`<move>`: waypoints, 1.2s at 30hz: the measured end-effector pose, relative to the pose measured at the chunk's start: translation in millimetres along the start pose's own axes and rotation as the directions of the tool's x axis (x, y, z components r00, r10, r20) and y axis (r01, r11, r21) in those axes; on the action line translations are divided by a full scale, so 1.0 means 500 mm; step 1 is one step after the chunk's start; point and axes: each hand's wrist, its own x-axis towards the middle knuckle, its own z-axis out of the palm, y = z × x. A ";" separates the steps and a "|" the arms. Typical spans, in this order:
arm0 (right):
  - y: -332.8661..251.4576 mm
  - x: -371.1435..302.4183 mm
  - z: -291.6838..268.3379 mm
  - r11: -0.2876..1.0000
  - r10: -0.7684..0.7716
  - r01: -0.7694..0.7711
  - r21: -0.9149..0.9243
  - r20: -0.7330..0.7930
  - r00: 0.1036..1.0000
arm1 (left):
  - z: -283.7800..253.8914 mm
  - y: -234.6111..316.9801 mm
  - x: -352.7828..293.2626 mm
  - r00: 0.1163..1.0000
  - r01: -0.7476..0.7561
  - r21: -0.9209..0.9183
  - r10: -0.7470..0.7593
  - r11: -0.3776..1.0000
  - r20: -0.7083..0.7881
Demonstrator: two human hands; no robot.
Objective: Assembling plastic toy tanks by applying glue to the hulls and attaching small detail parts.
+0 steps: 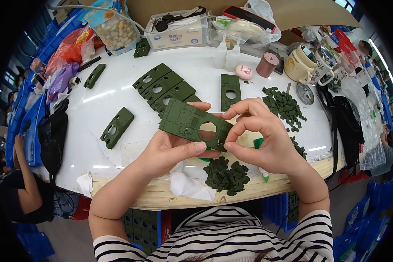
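A dark green plastic model hull (185,122) with a round hole is held above the white table (96,118). My left hand (168,150) grips it from below, thumb along its near edge. My right hand (260,135) pinches the hull's right end between thumb and forefinger, and something green shows under its palm. Beneath the hands lies a heap of small dark green parts (226,174) beside a white cloth (187,185).
Several more green hulls (163,87) lie in a row behind, one (116,126) at the left, one (230,91) at the right. A second pile of small parts (284,105), bottles (227,54), cups (301,63), boxes and bags line the far edge. Another person (17,183) sits at left.
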 end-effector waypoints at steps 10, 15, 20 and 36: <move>0.001 -0.002 0.002 1.000 -0.007 0.007 -0.012 0.004 1.000 | 0.001 -0.003 -0.002 1.000 -0.011 -0.006 0.011 1.000 0.013; 0.003 -0.001 0.003 0.999 -0.021 0.021 -0.033 -0.011 1.000 | -0.002 -0.005 0.000 1.000 -0.011 0.007 0.011 1.000 0.020; 0.001 0.000 0.004 0.998 -0.037 0.036 -0.044 -0.024 0.999 | -0.002 -0.005 -0.001 1.000 -0.013 0.010 0.012 1.000 0.024; -0.006 0.002 -0.004 0.990 -0.140 0.140 -0.013 -0.084 0.987 | 0.000 0.008 0.002 0.999 0.025 -0.042 -0.024 0.999 0.030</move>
